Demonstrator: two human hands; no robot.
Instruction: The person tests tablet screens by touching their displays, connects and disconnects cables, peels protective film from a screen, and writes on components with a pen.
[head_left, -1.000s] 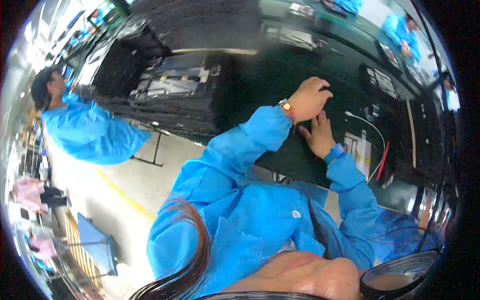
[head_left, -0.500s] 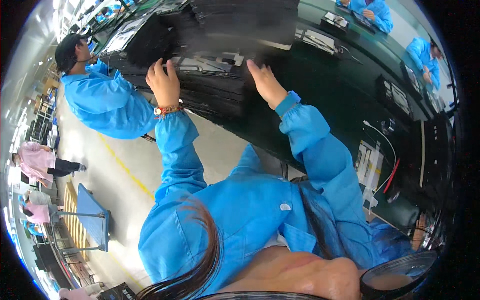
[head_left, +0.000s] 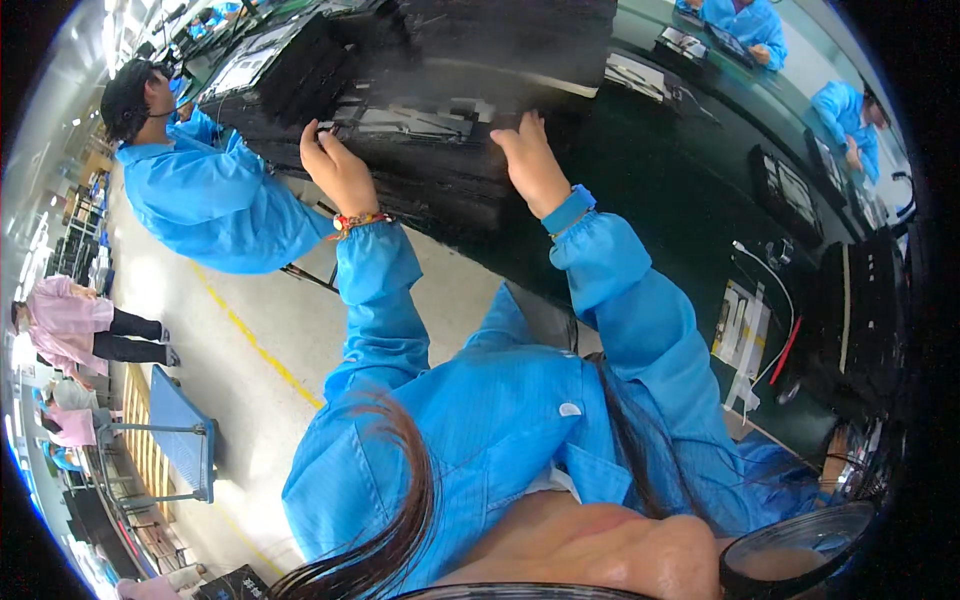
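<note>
Both bare hands flank a stack of black trays [head_left: 435, 178] at the upper centre of the frame, its top tray bearing flat grey-white parts [head_left: 412, 122]. The left hand [head_left: 345, 178], with a beaded bracelet [head_left: 360, 221] at the wrist, lies at the stack's left end; the right hand [head_left: 533, 170], above a blue wristband [head_left: 569, 210], lies at the right end. The fingers of each are partly extended and spread from the thumb; whether they grasp the trays or are released cannot be told. The dark green tabletop [head_left: 640, 185] extends rightward, carrying a white cable [head_left: 778, 278] and a slim red object [head_left: 786, 350] at right of frame. A blue-clad co-worker [head_left: 205, 205] stands at upper left.
</note>
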